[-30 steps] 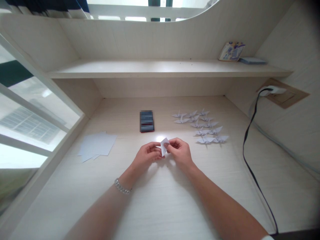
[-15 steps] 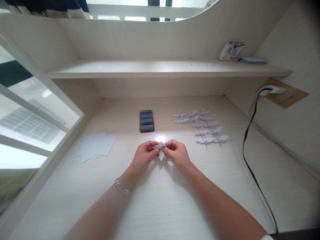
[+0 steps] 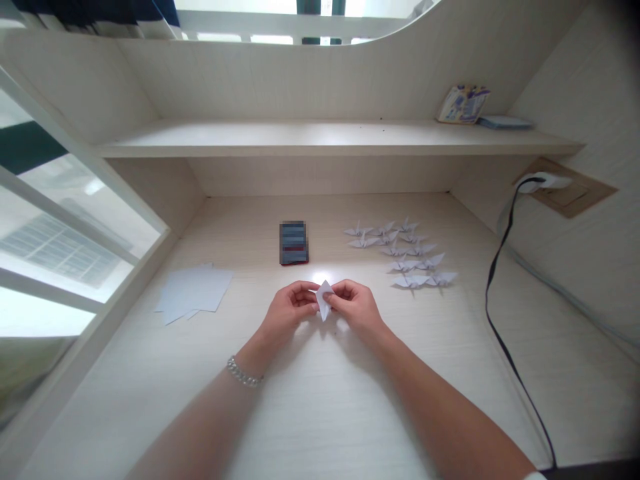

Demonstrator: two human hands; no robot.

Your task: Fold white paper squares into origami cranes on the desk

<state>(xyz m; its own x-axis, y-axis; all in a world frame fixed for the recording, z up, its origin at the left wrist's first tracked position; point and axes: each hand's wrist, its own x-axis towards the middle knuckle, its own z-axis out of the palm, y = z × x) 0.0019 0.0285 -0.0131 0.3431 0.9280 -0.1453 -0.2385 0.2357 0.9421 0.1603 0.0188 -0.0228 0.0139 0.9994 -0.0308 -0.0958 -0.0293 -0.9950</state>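
Observation:
A small folded white paper, diamond-shaped with a point at the top and bottom, is held upright just above the desk. My right hand pinches it, thumb across its front face. My left hand, with a chain bracelet on the wrist, has curled fingers at the paper's left edge. Several folded paper cranes stand in rows to the right, beyond my right hand. Off to the left lies a loose stack of white paper sheets.
A dark pixelated rectangular object lies beyond my hands. A black cable runs from the wall socket down the desk's right side. The shelf above bears a colourful box and a flat blue item.
The folded paper now shows a wider, flat diamond face, where it looked narrower before. My left thumb has drawn slightly off its front. The cranes and sheets stay put.

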